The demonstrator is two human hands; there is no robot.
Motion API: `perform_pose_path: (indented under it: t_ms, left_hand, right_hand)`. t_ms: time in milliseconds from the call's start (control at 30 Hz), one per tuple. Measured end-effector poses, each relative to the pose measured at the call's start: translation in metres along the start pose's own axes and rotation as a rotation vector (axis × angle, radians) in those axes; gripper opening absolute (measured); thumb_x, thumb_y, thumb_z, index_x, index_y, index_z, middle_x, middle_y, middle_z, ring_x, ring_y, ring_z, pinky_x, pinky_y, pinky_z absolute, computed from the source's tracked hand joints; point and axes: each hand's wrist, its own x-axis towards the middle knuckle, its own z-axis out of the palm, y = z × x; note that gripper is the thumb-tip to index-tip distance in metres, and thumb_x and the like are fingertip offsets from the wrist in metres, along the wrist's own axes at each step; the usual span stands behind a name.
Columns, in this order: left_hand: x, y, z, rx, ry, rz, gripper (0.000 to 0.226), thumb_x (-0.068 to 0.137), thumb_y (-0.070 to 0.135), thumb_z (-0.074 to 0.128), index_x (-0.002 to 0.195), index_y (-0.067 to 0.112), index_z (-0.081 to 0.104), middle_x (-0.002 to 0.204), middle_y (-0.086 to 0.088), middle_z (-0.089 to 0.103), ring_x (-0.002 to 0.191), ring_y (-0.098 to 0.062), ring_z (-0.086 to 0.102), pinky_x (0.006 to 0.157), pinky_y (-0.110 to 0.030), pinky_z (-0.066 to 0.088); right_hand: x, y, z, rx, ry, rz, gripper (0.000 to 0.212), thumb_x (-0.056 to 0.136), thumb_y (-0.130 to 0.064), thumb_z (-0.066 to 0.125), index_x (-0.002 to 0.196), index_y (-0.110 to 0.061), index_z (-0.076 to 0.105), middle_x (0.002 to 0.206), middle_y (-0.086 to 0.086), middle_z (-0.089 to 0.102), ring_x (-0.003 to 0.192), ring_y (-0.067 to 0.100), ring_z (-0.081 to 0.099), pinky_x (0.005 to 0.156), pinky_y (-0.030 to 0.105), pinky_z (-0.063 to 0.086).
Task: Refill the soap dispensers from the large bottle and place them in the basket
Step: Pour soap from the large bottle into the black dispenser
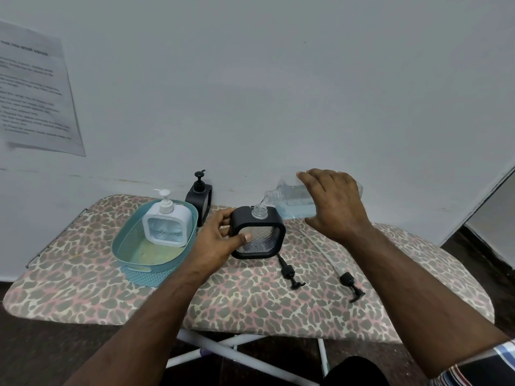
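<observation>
My left hand (pixel 220 240) grips a black-framed clear soap dispenser (pixel 259 235) that stands upright on the board with its neck uncapped. My right hand (pixel 334 207) holds the large clear bottle (pixel 289 201) of pale blue liquid, tipped so its threaded mouth is right at the dispenser's neck. A white dispenser (pixel 167 224) with its pump on stands inside the teal basket (pixel 139 263) at the left. Another black dispenser (pixel 199 197) with its pump on stands behind the basket.
Everything rests on an ironing board with a leopard-print cover (pixel 237 299), set against a white wall. Two loose black pump heads with tubes (pixel 289 274) (pixel 349 282) lie on the board to the right of the held dispenser. A printed sheet (pixel 36 90) hangs on the wall at left.
</observation>
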Motion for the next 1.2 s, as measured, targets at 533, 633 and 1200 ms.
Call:
perform_pose_path:
  t_ms: [533, 633, 1200]
  left_hand:
    - [0.0002, 0.0013, 0.0008, -0.005, -0.008, 0.007, 0.072, 0.066, 0.045, 0.084, 0.132, 0.036, 0.057, 0.128, 0.003, 0.066, 0.118, -0.019, 0.068, 0.097, -0.049, 0.060]
    - [0.0000, 0.0012, 0.0007, -0.006, -0.010, 0.003, 0.073, 0.066, 0.045, 0.084, 0.134, 0.035, 0.057, 0.129, 0.004, 0.065, 0.118, -0.019, 0.068, 0.097, -0.049, 0.060]
    - [-0.0017, 0.0040, 0.0008, -0.015, -0.010, -0.002, 0.073, 0.068, 0.044, 0.084, 0.135, 0.037, 0.056, 0.129, 0.004, 0.064, 0.116, -0.022, 0.069, 0.093, -0.051, 0.061]
  right_hand:
    - [0.0001, 0.0019, -0.0012, -0.009, 0.003, -0.002, 0.098, 0.062, -0.037, 0.090, 0.147, -0.020, 0.043, 0.141, 0.008, 0.055, 0.125, 0.032, 0.053, 0.106, 0.055, 0.039]
    - [0.0007, 0.0021, -0.0010, -0.015, -0.002, -0.004, 0.098, 0.063, -0.038, 0.090, 0.147, -0.021, 0.042, 0.142, 0.008, 0.054, 0.126, 0.031, 0.052, 0.107, 0.055, 0.038]
    - [0.0008, 0.0031, -0.0003, -0.025, -0.003, -0.015, 0.098, 0.063, -0.037, 0.090, 0.147, -0.020, 0.042, 0.142, 0.009, 0.054, 0.126, 0.032, 0.053, 0.106, 0.055, 0.038]
